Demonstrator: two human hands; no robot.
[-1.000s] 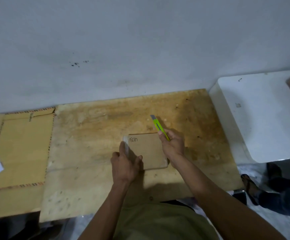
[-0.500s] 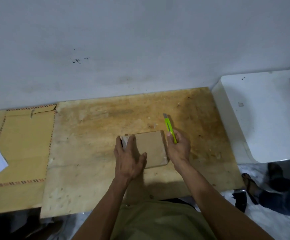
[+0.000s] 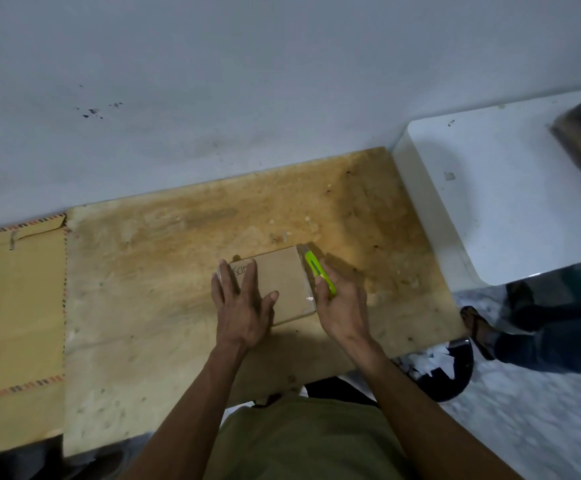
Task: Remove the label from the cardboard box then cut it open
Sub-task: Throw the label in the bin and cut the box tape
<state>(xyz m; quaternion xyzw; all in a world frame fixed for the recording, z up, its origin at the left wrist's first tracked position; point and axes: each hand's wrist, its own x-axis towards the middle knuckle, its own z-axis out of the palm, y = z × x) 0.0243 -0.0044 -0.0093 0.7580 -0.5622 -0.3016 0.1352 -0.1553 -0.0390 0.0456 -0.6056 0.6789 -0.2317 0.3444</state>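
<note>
Two hands on it: left hand (image 3: 244,306) flattens, fingers spread, on the cardboard box (image 3: 282,282) mid-frame on the table (image 3: 143,306); right hand (image 3: 342,306), clamped on the green cutter (image 3: 318,271), has dropped to the box's right edge, so cutting looks imminent.

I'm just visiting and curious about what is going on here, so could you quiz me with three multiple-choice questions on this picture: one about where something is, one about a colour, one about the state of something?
1. Where does the cutter lie against the box?
A. along its right edge
B. across its top face
C. under it

2. What colour is the cutter's handle?
A. red
B. bright green
C. black

3. What is the left hand doing?
A. hanging off the board
B. lifting the box
C. pressing flat on the box

Answers:
1 A, the cutter held by the right hand runs beside the box's right side.
2 B, the handle is plainly lime green.
3 C, the palm and spread fingers lie on the box's top.
</note>
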